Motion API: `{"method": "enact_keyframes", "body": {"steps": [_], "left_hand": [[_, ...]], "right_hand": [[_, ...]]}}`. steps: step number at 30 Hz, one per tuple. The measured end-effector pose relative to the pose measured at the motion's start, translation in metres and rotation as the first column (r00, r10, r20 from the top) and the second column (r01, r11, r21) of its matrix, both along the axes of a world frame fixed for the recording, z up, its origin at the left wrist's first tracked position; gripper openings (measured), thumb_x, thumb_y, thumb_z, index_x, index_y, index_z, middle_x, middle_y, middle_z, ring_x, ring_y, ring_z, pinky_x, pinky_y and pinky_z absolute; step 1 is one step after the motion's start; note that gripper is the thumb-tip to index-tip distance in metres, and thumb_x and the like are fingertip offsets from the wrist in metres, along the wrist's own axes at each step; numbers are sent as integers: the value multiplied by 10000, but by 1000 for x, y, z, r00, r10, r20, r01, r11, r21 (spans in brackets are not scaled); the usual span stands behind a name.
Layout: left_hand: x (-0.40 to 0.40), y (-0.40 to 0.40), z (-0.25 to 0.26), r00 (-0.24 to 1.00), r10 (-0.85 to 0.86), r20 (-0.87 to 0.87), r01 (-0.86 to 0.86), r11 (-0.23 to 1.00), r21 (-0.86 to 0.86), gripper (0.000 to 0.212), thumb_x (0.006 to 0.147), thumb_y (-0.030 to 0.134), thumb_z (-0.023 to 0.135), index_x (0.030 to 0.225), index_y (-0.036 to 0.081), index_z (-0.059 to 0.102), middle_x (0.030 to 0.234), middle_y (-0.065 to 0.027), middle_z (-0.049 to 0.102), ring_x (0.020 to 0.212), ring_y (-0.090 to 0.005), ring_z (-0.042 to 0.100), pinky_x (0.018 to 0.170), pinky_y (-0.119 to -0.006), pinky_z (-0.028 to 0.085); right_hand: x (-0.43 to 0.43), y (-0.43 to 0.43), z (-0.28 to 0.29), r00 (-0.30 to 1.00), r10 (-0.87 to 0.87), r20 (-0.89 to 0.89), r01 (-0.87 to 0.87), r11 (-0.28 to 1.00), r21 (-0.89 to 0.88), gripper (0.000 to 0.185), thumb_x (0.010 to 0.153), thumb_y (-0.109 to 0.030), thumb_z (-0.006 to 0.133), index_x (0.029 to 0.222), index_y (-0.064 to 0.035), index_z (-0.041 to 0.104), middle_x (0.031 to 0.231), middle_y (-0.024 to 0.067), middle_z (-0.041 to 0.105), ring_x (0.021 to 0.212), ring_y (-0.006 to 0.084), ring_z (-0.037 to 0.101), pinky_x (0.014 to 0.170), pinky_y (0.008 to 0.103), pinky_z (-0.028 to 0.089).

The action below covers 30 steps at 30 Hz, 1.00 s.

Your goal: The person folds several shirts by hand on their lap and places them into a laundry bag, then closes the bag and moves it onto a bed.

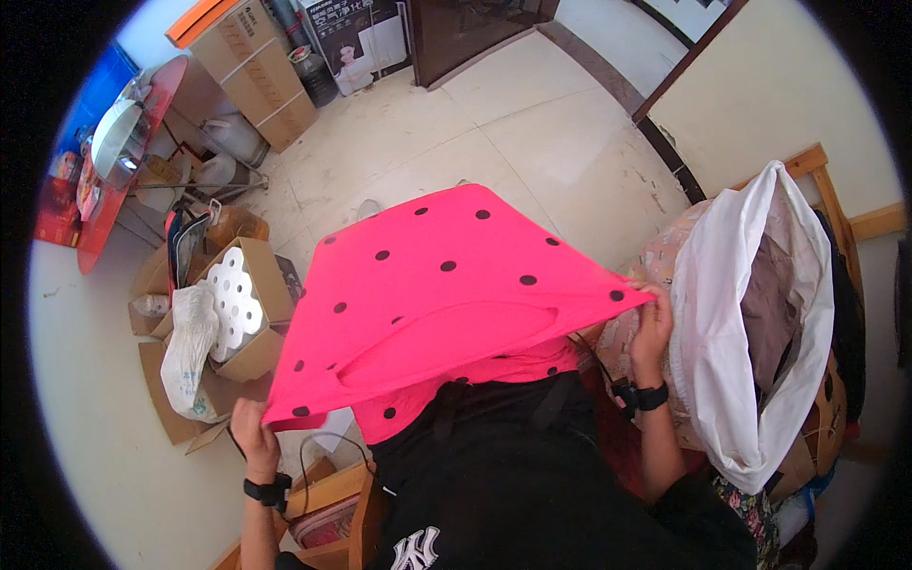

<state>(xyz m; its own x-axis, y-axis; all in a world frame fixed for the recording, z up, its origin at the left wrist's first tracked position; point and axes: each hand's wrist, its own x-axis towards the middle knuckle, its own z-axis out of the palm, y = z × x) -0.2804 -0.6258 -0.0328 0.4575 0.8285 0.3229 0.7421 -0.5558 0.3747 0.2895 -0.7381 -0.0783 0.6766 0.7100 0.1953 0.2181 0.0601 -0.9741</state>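
A bright pink fabric garment with black polka dots (427, 263) is spread out in front of my body, with a curved neckline-like opening along its near side. My left hand (255, 434) grips its near left corner. At the right, my right hand (652, 320) pinches the opposite corner, so the edge between the hands is stretched. More of the dotted fabric hangs below, against my black top. Close to my right hand stands a large bag with a white fabric rim (702, 285), with mauve and dark cloth inside.
Cardboard boxes, one holding white perforated material (235, 303), stand at left beside a white plastic bag (189, 349). A red round table (167, 107) leans further back near stacked tall cartons (256, 89). A wooden chair (338, 491) is near my left forearm. A dark door (463, 35) stands beyond the tiled floor.
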Motion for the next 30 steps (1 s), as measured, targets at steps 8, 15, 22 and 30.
{"method": "enact_keyframes", "body": {"steps": [8,15,22,30], "left_hand": [[5,-31,-32,915,-371,-157,379,925,24,187,613,34,630,786,38,558,692,-74,522,645,-263,532,568,-382,406],[52,-55,-72,913,-347,-215,304,929,-212,179,691,72,656,844,45,567,725,-80,535,653,-257,548,600,-367,432],[81,-42,-32,911,-369,-186,310,908,-282,272,682,197,682,855,31,553,882,-129,517,816,-305,516,683,-403,419],[90,-36,-54,983,76,168,-8,928,-373,213,709,13,581,917,-22,543,935,-168,523,864,-342,529,769,-384,434]], "right_hand": [[-8,-36,1,849,253,464,-124,949,-290,175,873,42,420,986,39,552,987,169,640,963,295,615,899,352,450],[-45,-55,-34,716,554,424,-328,804,-496,248,846,54,500,1079,20,580,1066,196,633,1023,349,609,877,393,483],[-34,-42,-4,623,730,281,-461,633,-622,558,746,-87,642,1278,-52,479,1111,214,605,989,368,597,881,430,465],[-38,-16,-5,581,703,411,-346,670,-656,369,761,-146,635,1107,-43,556,941,175,613,929,354,575,788,443,458]]}}
